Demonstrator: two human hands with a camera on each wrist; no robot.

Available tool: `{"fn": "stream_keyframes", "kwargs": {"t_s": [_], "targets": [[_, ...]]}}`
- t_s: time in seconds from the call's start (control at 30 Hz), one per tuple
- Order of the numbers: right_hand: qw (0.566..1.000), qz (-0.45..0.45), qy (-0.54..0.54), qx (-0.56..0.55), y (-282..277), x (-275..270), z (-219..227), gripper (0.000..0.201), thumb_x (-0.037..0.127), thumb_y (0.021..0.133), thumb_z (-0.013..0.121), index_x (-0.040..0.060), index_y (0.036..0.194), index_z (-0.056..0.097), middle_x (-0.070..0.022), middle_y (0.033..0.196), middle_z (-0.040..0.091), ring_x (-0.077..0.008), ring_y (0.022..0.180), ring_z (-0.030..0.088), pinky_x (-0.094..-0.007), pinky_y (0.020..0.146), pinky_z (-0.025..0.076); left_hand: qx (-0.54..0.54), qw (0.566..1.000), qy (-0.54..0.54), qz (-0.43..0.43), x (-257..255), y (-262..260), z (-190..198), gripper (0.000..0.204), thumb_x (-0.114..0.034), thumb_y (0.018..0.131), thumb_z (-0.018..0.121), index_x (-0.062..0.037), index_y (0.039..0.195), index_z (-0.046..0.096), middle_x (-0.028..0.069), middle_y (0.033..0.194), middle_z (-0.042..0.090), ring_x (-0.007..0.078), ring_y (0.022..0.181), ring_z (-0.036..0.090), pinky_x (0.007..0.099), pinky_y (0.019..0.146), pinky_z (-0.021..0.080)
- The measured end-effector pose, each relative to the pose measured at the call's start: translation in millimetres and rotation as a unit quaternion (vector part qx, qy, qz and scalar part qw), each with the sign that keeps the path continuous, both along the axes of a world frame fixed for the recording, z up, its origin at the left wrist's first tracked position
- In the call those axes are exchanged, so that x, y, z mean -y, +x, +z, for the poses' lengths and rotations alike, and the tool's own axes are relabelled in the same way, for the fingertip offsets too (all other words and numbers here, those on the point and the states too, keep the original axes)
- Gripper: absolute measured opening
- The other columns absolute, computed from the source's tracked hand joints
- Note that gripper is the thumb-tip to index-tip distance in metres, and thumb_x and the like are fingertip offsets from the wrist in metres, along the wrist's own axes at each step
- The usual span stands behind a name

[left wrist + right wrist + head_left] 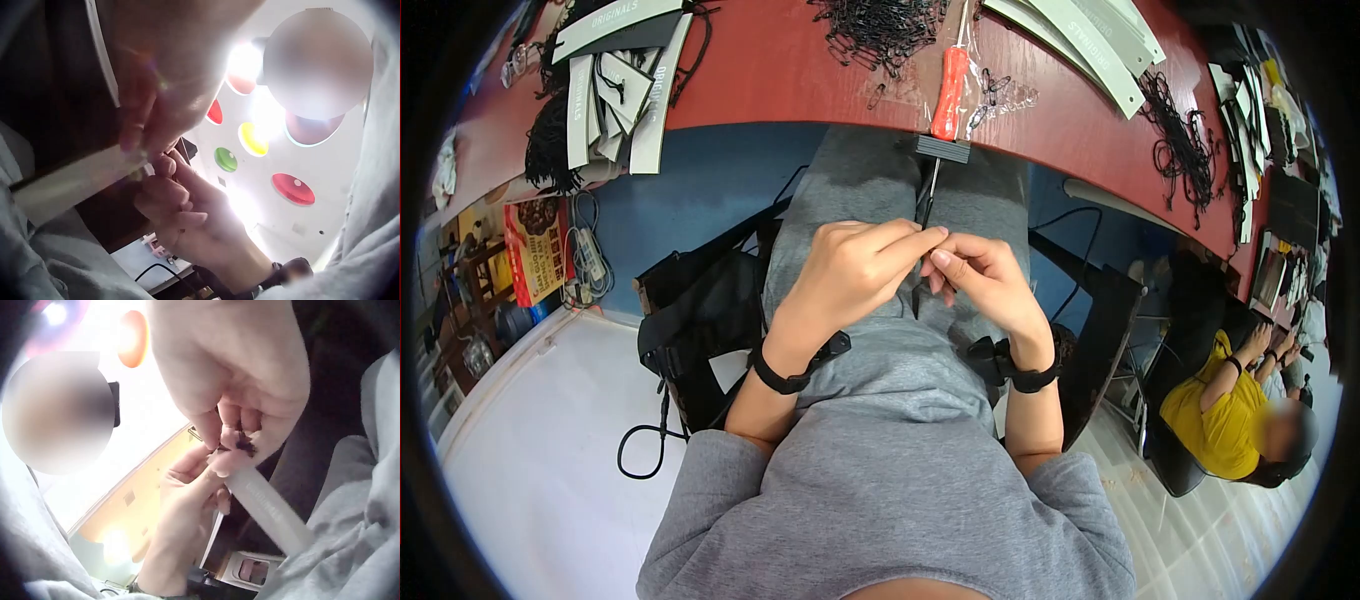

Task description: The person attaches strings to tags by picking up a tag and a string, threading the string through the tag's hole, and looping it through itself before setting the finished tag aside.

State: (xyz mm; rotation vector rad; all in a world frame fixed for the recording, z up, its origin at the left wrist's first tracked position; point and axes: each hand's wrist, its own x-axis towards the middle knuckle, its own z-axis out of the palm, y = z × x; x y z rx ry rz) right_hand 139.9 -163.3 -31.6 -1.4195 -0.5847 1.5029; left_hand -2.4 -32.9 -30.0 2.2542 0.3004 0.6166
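Over the lap, the left hand and the right hand meet at their fingertips. A pale printed tag hangs down from the pinching fingers; in the left wrist view this tag slants toward the lap. Between the right hand's curled fingers shows a bit of black cord. Thumb and finger of the left hand pinch at the tag's top end. Fingers hide the exact joint of cord and tag. Just beyond the hands, a metal shaft points toward them from a red-handled tool.
On the red table lie pale tags, a heap of black pins and black cords. A grey block sits at the table edge around the shaft. A person in yellow sits at the right.
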Motion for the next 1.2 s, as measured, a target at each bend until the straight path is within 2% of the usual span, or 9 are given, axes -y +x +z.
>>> {"fn": "stream_keyframes", "kwargs": {"t_s": [0.13,0.2,0.47,0.6,0.7,0.77,0.87,1.03,1.2], "targets": [[0.972,-0.026,0.082,0.217,1.1,-11.0,-2.6,0.015,0.014,0.089,0.063,-0.0006,0.092,0.065,-0.0048,0.080,0.063,-0.0104,0.070,0.060,-0.0235,0.061,0.048,-0.022,0.998,0.045,0.023,-5.2,-6.9,-0.1,0.022,-0.007,0.070,0.075,-0.0079,0.092,0.072,0.0027,0.068,0.062,0.0177,0.052,0.058,0.0275,0.048,0.044],[0.923,-0.140,0.140,0.331,-1.3,-25.3,7.3,0.013,0.011,0.085,0.067,0.0003,0.094,0.066,-0.0053,0.085,0.065,-0.0123,0.072,0.062,-0.0229,0.063,0.048,-0.031,0.999,0.034,0.022,-5.6,-8.7,4.8,0.019,-0.007,0.070,0.075,-0.0080,0.089,0.072,0.0026,0.066,0.062,0.0178,0.051,0.058,0.0277,0.047,0.044],[0.972,-0.159,0.154,0.080,-0.8,-40.7,23.4,0.009,0.002,0.082,0.071,-0.0015,0.089,0.069,-0.0025,0.083,0.064,-0.0052,0.073,0.056,-0.0191,0.061,0.045,-0.019,0.995,-0.096,-0.011,-6.8,-12.2,4.4,0.012,-0.006,0.070,0.076,-0.0051,0.080,0.072,0.0054,0.065,0.063,0.0190,0.051,0.057,0.0273,0.047,0.043],[0.973,-0.156,0.165,0.038,0.6,-36.1,22.1,0.008,0.005,0.085,0.067,-0.0009,0.090,0.064,-0.0038,0.087,0.061,-0.0059,0.073,0.056,-0.0196,0.059,0.045,-0.028,0.978,-0.206,-0.018,-10.6,-16.9,12.8,0.010,-0.007,0.072,0.076,-0.0053,0.082,0.072,0.0052,0.068,0.065,0.0129,0.050,0.054,0.0248,0.045,0.038],[0.963,-0.156,0.175,-0.132,1.3,-30.7,25.9,0.011,0.012,0.091,0.059,0.0020,0.091,0.056,-0.0051,0.088,0.057,-0.0081,0.069,0.052,-0.0203,0.056,0.043,-0.013,0.954,-0.299,-0.020,-14.4,-23.9,14.1,0.008,-0.007,0.076,0.074,-0.0058,0.083,0.072,0.0036,0.070,0.066,0.0073,0.049,0.047,0.0229,0.043,0.032],[0.908,-0.119,0.164,-0.366,3.2,-26.1,26.9,0.017,0.020,0.095,0.051,0.0039,0.090,0.050,-0.0072,0.087,0.054,-0.0096,0.065,0.048,-0.0209,0.050,0.039,0.028,0.931,-0.363,-0.030,-15.8,-25.3,13.9,0.007,-0.006,0.077,0.073,-0.0031,0.083,0.072,0.0027,0.069,0.066,0.0038,0.050,0.045,0.0209,0.043,0.028],[0.833,-0.102,0.206,-0.503,-3.6,-24.3,20.0,0.018,0.021,0.095,0.049,0.0044,0.088,0.048,-0.0066,0.078,0.051,-0.0088,0.060,0.043,-0.0208,0.047,0.034,0.072,0.913,-0.399,-0.040,-13.0,-22.7,13.2,0.008,-0.006,0.079,0.072,0.0003,0.084,0.070,0.0055,0.071,0.066,0.0057,0.053,0.051,0.0193,0.045,0.034],[0.861,-0.060,0.214,-0.457,6.5,-20.1,29.8,0.021,0.015,0.095,0.047,-0.0036,0.100,0.057,-0.0078,0.069,0.055,-0.0083,0.050,0.043,-0.0203,0.046,0.033,0.178,0.837,-0.517,-0.034,-11.2,-21.6,14.7,0.014,-0.011,0.084,0.070,0.0029,0.086,0.067,0.0108,0.077,0.064,0.0150,0.064,0.062,0.0235,0.056,0.047],[0.970,0.004,0.121,-0.211,8.4,-23.6,46.4,0.028,-0.003,0.093,0.045,-0.0039,0.114,0.063,-0.0147,0.094,0.068,-0.0092,0.056,0.060,-0.0208,0.046,0.036,0.188,0.810,-0.553,-0.057,-15.5,-23.4,14.0,0.020,-0.017,0.088,0.067,0.0026,0.089,0.064,0.0115,0.080,0.062,0.0184,0.070,0.064,0.0274,0.063,0.051]]}}
